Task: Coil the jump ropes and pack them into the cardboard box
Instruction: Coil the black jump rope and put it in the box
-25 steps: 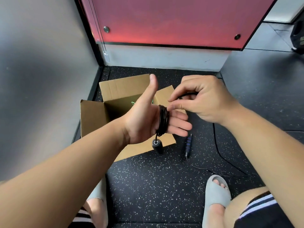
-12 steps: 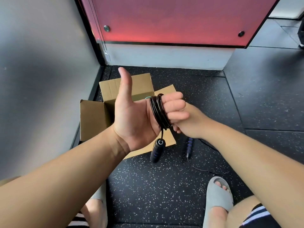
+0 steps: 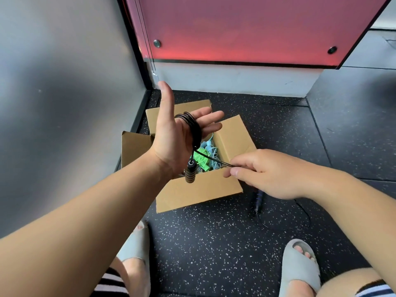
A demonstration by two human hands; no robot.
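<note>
Right hand (image 3: 270, 174) was drawn rightward off the left hand (image 3: 173, 144) since the earlier frame. The rope (image 3: 192, 127) is coiled on the left's straight fingers (image 3: 206, 116) above the box (image 3: 192, 194), tail pinched by the right. Remaining slack and packing are judged outstanding.

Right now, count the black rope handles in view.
2. The first handle hangs under the left hand; the second handle lies on the floor beside the cardboard box, partly behind the right hand.
</note>
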